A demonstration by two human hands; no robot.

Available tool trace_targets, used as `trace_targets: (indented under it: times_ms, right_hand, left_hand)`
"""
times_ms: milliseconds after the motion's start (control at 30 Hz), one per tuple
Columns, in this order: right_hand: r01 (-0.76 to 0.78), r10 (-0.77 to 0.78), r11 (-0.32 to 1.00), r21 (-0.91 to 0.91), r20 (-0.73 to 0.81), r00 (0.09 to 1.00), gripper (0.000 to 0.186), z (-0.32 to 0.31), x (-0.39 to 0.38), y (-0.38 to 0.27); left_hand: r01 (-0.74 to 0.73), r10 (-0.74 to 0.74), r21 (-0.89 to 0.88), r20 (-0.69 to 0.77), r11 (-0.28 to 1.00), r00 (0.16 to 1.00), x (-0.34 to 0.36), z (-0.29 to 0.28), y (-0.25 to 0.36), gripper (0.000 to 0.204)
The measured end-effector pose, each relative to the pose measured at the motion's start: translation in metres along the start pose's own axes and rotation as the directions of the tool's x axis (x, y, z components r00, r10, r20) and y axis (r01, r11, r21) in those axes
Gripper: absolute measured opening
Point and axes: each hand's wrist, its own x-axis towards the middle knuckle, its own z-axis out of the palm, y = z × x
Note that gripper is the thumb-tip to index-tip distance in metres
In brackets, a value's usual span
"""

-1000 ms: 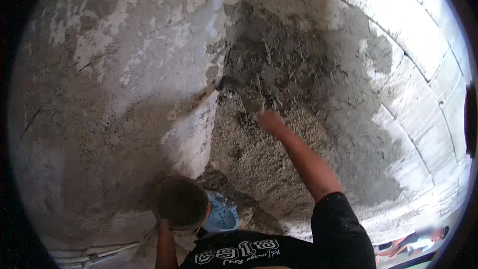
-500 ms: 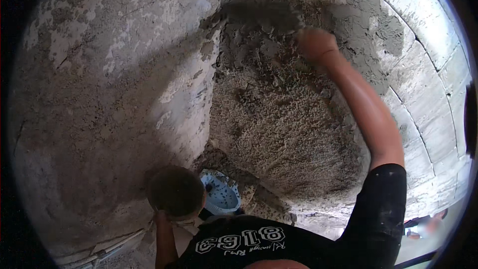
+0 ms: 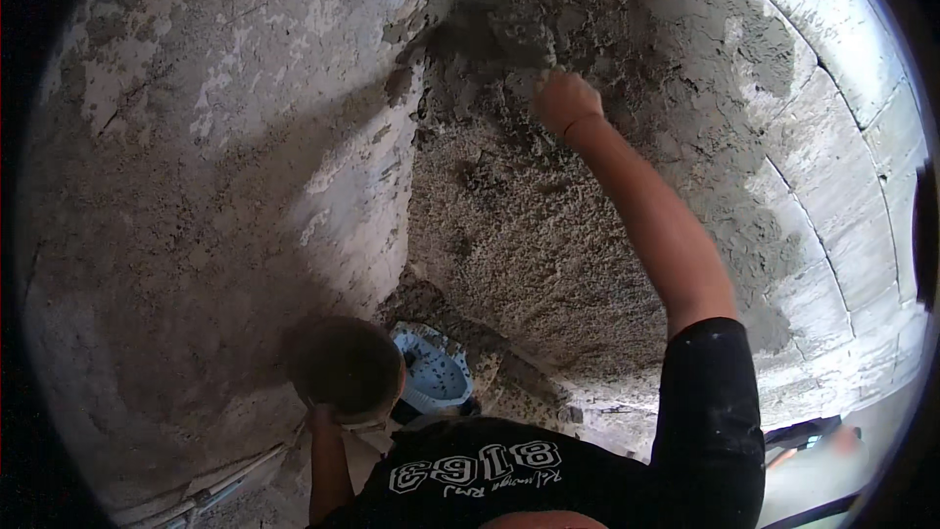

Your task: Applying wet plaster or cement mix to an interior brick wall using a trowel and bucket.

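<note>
High on the rough wall (image 3: 529,235), my right hand (image 3: 568,103) is closed around the handle of a trowel (image 3: 490,37). Its dark blade lies against the grey wet mortar near the corner and is hard to tell from it. Down at the lower left, my left hand (image 3: 321,418) grips the near edge of a round bucket (image 3: 394,387). The bucket's inside is dark, so its contents cannot be made out. Fresh mortar (image 3: 720,69) coats the upper and right parts of the wall, while bare, pebbly surface shows below.
A pale blue squat toilet pan (image 3: 434,372), spattered with dark specks, lies beside the bucket. The left wall (image 3: 206,186) has peeling patches and meets the rough wall in a corner. Pipes (image 3: 211,495) run low at the left. Another person (image 3: 832,439), blurred, is at the lower right.
My right hand and the trowel have moved left and slightly down toward the corner, and the arm has swung left. The left hand and bucket have barely shifted.
</note>
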Motion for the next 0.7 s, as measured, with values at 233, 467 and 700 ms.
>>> trace_targets:
  times_ms: [233,467,700]
  right_hand:
    - [0.088,-0.072,0.996,-0.013,0.47,0.88,0.038,0.04,-0.031,-0.02]
    - [0.429,-0.386,0.897,-0.108,0.279,0.879,0.032,0.054,-0.069,0.014]
    - [0.294,-0.297,0.955,-0.043,-0.083,0.951,0.027,0.019,-0.028,0.006]
  left_hand:
    - [0.009,0.242,-0.735,0.235,0.678,0.941,0.031,-0.04,-0.053,0.054]
    - [-0.221,0.224,-0.265,-0.021,0.939,0.974,-0.059,-0.005,-0.021,0.057]
    - [-0.178,0.17,-0.09,-0.086,0.98,0.982,-0.037,-0.013,-0.017,0.058]
